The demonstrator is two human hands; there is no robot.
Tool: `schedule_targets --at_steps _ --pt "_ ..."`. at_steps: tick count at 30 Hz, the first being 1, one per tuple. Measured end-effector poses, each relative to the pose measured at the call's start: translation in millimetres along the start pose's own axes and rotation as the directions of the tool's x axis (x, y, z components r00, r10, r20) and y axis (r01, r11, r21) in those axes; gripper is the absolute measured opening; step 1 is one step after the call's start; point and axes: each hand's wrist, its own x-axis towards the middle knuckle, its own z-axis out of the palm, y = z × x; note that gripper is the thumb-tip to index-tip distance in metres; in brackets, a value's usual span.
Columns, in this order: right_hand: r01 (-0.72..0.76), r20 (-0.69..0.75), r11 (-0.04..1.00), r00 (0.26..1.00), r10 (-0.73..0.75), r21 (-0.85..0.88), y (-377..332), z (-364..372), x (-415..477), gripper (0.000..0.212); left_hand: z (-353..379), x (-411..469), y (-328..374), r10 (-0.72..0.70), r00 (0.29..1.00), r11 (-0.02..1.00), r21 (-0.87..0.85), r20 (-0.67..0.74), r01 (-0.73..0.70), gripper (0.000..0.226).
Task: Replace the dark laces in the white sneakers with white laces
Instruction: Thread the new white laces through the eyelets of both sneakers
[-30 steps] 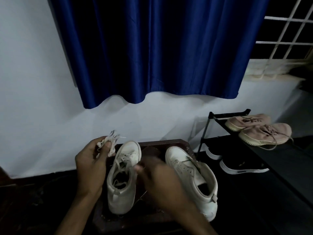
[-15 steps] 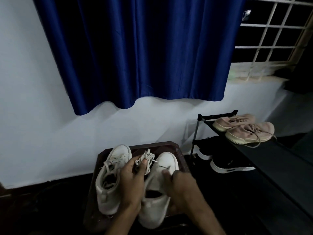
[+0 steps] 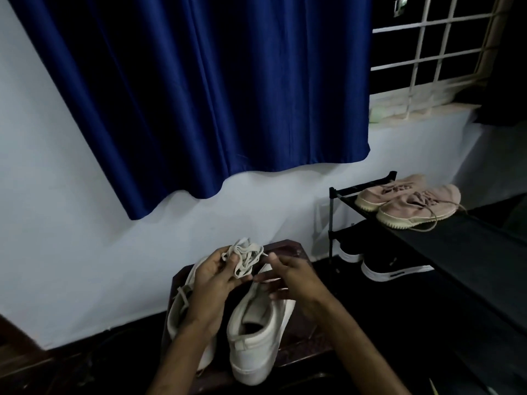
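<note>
Two white sneakers stand on a dark wooden stool [image 3: 288, 248]. The right sneaker [image 3: 256, 334] shows an open throat with no lace visible. The left sneaker [image 3: 178, 309] is mostly hidden behind my left forearm, and a pale lace loop shows on it. My left hand [image 3: 214, 276] holds a bunched white lace [image 3: 245, 256] above the shoes' toes. My right hand [image 3: 291, 276] is just to the right, its fingertips curled toward the bunch and pinching a thin lace end.
A black shoe rack [image 3: 427, 240] stands to the right with a pair of pink sneakers [image 3: 410, 202] on top and black shoes [image 3: 390, 266] below. A blue curtain [image 3: 199, 95] hangs on the white wall behind. The floor is dark.
My left hand has carried the lace bunch from the left side to above the shoes. My right hand has left the right sneaker and risen to the bunch. The view has shifted left.
</note>
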Motion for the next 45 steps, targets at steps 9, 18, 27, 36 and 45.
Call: schedule_targets --at_steps 9,18,27,36,45 --pt "-0.012 -0.108 0.955 0.993 0.046 0.296 -18.9 2.6 34.7 0.014 -15.8 7.8 0.1 0.046 0.998 0.952 0.301 0.045 -0.058 0.015" --pt "0.489 -0.51 0.671 0.839 -0.188 0.558 -66.7 -75.2 49.4 0.013 -61.2 38.8 18.0 0.271 0.84 0.861 0.509 -0.47 0.007 0.018" --pt "0.316 -0.069 0.704 0.886 -0.459 -0.636 -7.1 -100.0 38.1 0.003 -18.0 17.0 6.2 0.394 0.919 0.199 0.976 0.006 -0.091 0.034" --pt "0.252 -0.106 0.748 0.913 -0.395 -0.614 40.0 -88.4 50.5 0.006 29.5 18.0 -24.8 -0.054 0.985 0.305 0.942 0.161 -0.138 0.04" --pt "0.251 0.004 0.931 0.966 -0.259 -0.266 62.8 -83.9 43.2 0.005 20.8 29.5 -48.3 -0.271 0.95 0.737 0.668 0.152 0.103 0.02"
